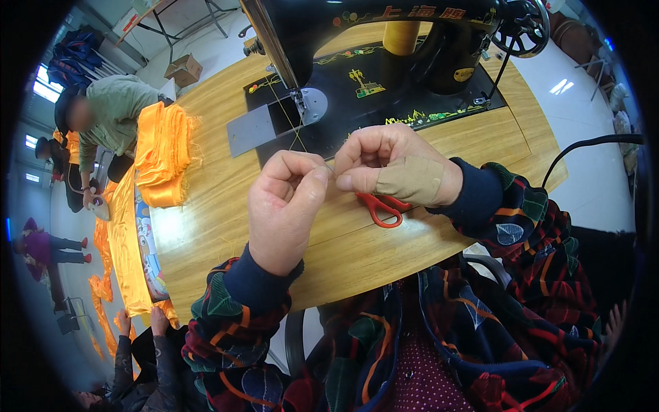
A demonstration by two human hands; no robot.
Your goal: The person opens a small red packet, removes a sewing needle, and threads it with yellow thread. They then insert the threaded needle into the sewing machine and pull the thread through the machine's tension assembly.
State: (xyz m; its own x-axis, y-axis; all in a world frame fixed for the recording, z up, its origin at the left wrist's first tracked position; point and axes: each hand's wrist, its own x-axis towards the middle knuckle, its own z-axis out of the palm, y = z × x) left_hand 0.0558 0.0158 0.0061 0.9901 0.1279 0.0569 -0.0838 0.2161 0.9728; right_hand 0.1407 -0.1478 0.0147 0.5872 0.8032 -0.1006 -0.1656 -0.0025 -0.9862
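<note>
Over the front of a wooden sewing table, my left hand point(285, 206) and my right hand point(405, 165) meet fingertip to fingertip. Both pinch thumb against forefinger; whatever lies between them is too fine to make out. Tan tape wraps the thumb side of my right hand. Under that hand lie scissors point(386, 209) with red handles, their blades hidden. Just beyond stands a black sewing machine point(446, 51), its round needle plate point(316, 105) showing. A yellow thread point(287, 103) runs from near the needle area toward my hands. Beside it, a grey slide plate point(251, 130) sticks out leftward.
Folded orange cloth point(163, 154) rests on the table's left end point(213, 199), with more hanging off the edge. A person in green point(120, 103) bends there, and another person's hands point(158, 321) touch the cloth. A black cable point(594, 140) curves at right.
</note>
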